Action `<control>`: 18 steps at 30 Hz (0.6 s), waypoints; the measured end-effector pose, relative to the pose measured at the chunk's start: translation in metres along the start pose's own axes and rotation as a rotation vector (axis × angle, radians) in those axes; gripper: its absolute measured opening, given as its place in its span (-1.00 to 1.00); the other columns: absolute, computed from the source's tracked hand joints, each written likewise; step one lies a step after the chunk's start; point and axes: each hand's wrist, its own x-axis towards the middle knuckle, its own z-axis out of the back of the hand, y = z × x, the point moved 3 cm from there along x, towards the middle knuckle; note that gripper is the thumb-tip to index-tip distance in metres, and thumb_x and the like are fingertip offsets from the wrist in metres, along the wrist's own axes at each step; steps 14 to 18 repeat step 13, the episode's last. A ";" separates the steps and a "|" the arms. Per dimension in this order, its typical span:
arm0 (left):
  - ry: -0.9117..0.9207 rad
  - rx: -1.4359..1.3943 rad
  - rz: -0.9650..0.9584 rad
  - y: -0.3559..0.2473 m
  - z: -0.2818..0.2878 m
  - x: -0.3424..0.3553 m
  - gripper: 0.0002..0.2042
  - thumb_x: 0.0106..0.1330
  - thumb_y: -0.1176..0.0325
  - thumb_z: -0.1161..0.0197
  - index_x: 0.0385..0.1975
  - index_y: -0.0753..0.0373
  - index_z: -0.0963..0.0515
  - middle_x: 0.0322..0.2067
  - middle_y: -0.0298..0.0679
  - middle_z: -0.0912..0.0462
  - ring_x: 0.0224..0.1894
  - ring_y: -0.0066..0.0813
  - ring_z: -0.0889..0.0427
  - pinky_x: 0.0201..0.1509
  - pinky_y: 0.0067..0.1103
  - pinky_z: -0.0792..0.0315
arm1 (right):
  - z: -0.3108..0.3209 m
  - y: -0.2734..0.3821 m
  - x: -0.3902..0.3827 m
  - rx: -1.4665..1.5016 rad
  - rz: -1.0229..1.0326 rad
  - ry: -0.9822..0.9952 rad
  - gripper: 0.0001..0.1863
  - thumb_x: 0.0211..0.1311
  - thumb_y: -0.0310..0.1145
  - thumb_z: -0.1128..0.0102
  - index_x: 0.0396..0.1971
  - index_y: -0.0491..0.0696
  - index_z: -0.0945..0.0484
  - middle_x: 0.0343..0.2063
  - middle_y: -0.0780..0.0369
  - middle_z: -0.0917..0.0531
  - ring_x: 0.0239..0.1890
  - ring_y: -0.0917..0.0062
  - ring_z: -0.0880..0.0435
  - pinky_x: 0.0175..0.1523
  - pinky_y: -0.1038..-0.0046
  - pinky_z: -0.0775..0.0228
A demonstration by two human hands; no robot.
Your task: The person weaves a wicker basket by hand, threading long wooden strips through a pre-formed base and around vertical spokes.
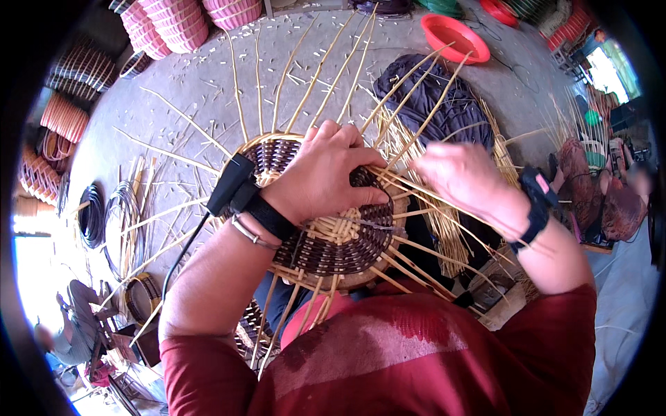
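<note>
A round woven basket base (326, 253), dark brown with a pale crossed centre, lies tilted in front of my body. Long pale willow stakes (318, 73) fan out from its rim on all sides. My left hand (326, 170) lies across the base and grips its upper right part, thumb on the weave and fingers bent near the rim. Right of the rim, my right hand (461, 177) is raised among the rods, its fingers smeared by motion. Several thin pale rods (444, 204) run from the rim under this hand. Whether it holds one I cannot tell.
A dark cloth-wrapped bundle (433, 97) lies beyond, with loose pale rods (447, 243) beside it. Farther back is a red basin (454, 40). Coiled dark strands (91, 215) lie at left. Stacked pink baskets (173, 24) stand far left. Offcuts litter the floor. Other people sit at both sides.
</note>
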 end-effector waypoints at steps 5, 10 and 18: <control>0.050 -0.057 -0.013 0.003 -0.007 0.005 -0.58 0.13 -0.09 -0.55 -0.12 0.03 -0.75 -0.13 -0.26 -0.58 0.09 -0.17 -0.44 0.28 -0.25 -0.25 | -0.034 0.013 -0.043 0.715 -0.374 0.259 -0.89 0.44 -0.52 -0.15 -0.14 -0.13 -0.63 -0.38 0.07 -0.71 -0.36 0.35 -0.77 -0.27 0.37 -0.55; 0.163 0.222 -0.127 0.012 0.008 0.010 -0.35 0.23 -0.29 -0.37 0.22 -0.05 -0.58 0.19 -0.16 -0.53 0.39 -0.07 -0.31 0.43 -0.02 -0.09 | -0.021 0.037 -0.043 0.599 -0.336 0.228 -0.59 0.43 -0.63 -0.04 0.23 -0.17 -0.54 -0.11 0.00 -0.75 -0.12 0.37 -0.79 -0.02 0.39 -0.57; 0.279 0.306 -0.127 0.012 0.014 0.014 -0.27 0.28 -0.36 -0.29 0.35 -0.06 -0.50 0.35 -0.09 -0.46 0.52 -0.02 -0.22 0.49 0.09 -0.04 | -0.023 0.036 -0.042 0.573 -0.291 0.229 -0.52 0.41 -0.66 -0.01 0.31 -0.16 -0.50 -0.02 -0.01 -0.74 -0.06 0.36 -0.78 0.06 0.41 -0.56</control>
